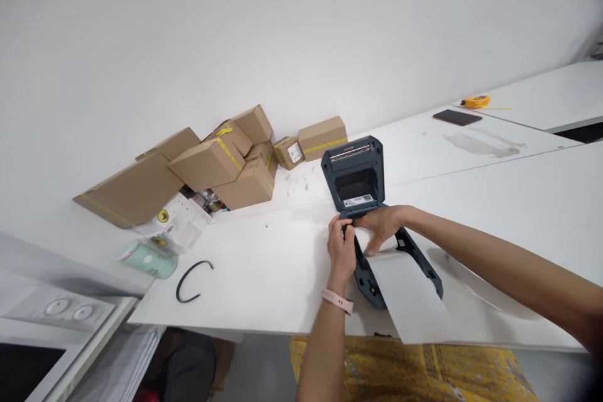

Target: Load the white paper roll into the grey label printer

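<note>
A dark label printer [354,183] stands on the white table with its lid raised. My left hand [341,246], with a pink band at its wrist, has its fingers bent over the printer's left edge. Inside the open body lies a white label roll [362,240]. My right hand [380,224] reaches in from the right and grips the roll, its thumb in front and the other fingertips partly hidden. From the roll a wide white paper strip [409,295] runs forward out of the printer and past the table's front edge.
Several cardboard boxes [207,163] lean and stack against the wall. A black headband [181,282] and a mint-green canister [148,260] lie at the left. Farther right are a dark flat device [456,117] and a yellow tape measure [477,102]. A loose paper strip [490,292] curls under my right forearm.
</note>
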Action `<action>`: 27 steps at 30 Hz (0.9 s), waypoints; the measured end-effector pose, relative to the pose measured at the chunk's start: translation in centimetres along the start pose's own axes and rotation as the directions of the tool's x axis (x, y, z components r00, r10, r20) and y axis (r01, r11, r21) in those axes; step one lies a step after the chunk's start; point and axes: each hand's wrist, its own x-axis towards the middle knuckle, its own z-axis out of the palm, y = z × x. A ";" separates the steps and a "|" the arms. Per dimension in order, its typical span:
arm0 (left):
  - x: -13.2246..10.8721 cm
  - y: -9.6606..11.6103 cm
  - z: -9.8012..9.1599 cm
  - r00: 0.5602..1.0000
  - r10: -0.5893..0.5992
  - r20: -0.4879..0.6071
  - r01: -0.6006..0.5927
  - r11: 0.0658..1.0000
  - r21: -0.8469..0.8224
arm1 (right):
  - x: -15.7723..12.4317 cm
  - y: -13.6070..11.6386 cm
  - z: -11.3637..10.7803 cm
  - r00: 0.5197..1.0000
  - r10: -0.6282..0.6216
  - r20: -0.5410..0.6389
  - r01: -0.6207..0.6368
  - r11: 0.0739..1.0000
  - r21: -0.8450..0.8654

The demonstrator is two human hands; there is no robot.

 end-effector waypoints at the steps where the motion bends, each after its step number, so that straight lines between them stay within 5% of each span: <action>1: 0.0 -0.1 0.0 1.000 0.004 0.002 -0.004 1.000 -0.005 | 0.0 0.2 0.0 1.000 -0.009 -0.004 0.009 1.000 0.002; 15: 0.2 0.1 -0.2 0.999 -0.008 0.054 0.011 0.998 -0.069 | -0.8 -0.3 0.4 0.997 0.009 -0.074 -0.011 1.000 -0.025; 18: -1.8 0.6 -0.9 0.995 -0.066 0.074 0.074 0.992 -0.107 | -2.2 -0.9 0.1 0.990 -0.010 -0.141 0.004 0.999 -0.040; 20: -4.8 0.8 -1.4 0.978 -0.191 0.088 0.205 0.958 -0.202 | -4.0 -1.6 -0.7 0.951 -0.085 -0.298 0.087 0.996 -0.006; 22: -8.8 0.7 -1.7 0.936 -0.349 0.039 0.343 0.886 -0.313 | -6.2 -2.4 -2.1 0.798 -0.135 -0.588 0.199 0.979 0.046; 24: -12.9 0.5 -1.8 0.884 -0.466 -0.048 0.407 0.814 -0.416 | -8.1 -3.2 -4.2 0.506 -0.060 -0.861 0.233 0.970 0.069; 25: -14.7 0.5 -1.7 0.849 -0.522 -0.085 0.437 0.783 -0.443 | -8.7 -3.4 -5.3 0.359 -0.004 -0.933 0.207 0.975 0.075; 26: -16.2 0.6 -1.6 0.823 -0.561 -0.089 0.471 0.762 -0.445 | -9.0 -3.5 -6.5 0.262 0.039 -0.964 0.175 0.981 0.087; 27: -17.4 0.7 -1.4 0.814 -0.580 -0.043 0.507 0.743 -0.437 | -9.0 -3.5 -7.7 0.220 0.068 -0.973 0.152 0.983 0.103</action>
